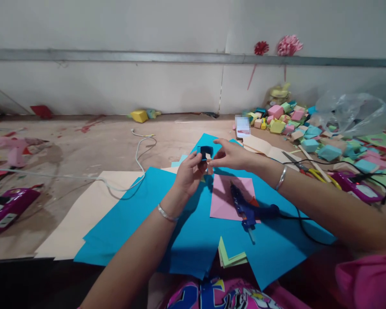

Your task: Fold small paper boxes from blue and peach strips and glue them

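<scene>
My left hand [189, 172] is closed around the lower left side of a small blue paper box [206, 149]. The box's open side faces me, dark inside, and a pale piece [208, 157] shows at its lower right. On the right side, my right hand [232, 155] has its thumb against the pale piece and its index finger curled at the box's upper edge. Below the hands, a dark blue glue gun [242, 205] lies on a pink paper square [219, 199]. Large blue sheets [138, 216] spread beneath everything.
Cream sheets [93, 197] stick out at left, near a white cable [137, 154]. Many folded paper boxes [276, 126], a plastic bag [357, 116], scissors [304, 169] and a purple device [357, 187] lie right. A phone [243, 127] stands behind; a pink glue gun [16, 150] rests far left.
</scene>
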`<state>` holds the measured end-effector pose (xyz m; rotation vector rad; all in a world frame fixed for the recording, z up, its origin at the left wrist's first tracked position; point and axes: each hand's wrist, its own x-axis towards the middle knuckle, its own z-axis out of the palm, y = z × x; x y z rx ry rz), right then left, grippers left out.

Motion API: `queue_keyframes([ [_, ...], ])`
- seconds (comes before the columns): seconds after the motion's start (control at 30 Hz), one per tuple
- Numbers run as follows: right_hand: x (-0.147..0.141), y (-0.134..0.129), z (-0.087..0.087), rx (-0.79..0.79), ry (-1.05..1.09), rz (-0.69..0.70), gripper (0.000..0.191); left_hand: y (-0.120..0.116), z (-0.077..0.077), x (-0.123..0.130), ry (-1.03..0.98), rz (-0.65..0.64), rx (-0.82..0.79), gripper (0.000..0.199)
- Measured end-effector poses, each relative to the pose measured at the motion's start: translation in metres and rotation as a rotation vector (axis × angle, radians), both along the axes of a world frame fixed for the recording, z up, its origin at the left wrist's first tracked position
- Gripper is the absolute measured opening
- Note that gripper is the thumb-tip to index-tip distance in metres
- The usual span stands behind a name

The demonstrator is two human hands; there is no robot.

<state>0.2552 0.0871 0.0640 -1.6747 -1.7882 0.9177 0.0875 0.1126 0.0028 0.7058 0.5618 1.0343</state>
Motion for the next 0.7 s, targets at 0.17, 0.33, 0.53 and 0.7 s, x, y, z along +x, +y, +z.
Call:
queue_keyframes([
  [0.17,-0.013,-0.002,-0.011,-0.112,0.302,-0.078,0.072,0.005,-0.001,-0.003,0.041,0.022,0.055,0.016],
  [0.33,-0.016,0.003,-0.019,-0.130,0.412,-0.093,0.075,0.007,0.002,-0.005,0.085,0.082,0.051,0.016],
  [0.53,-0.016,0.008,-0.028,-0.115,0.430,-0.145,0.079,0.009,0.001,-0.005,0.179,0.125,0.100,0.025],
  [0.7,-0.008,0.009,-0.022,-0.202,0.422,-0.163,0.079,0.012,-0.005,-0.006,0.658,0.424,0.555,0.043],
])
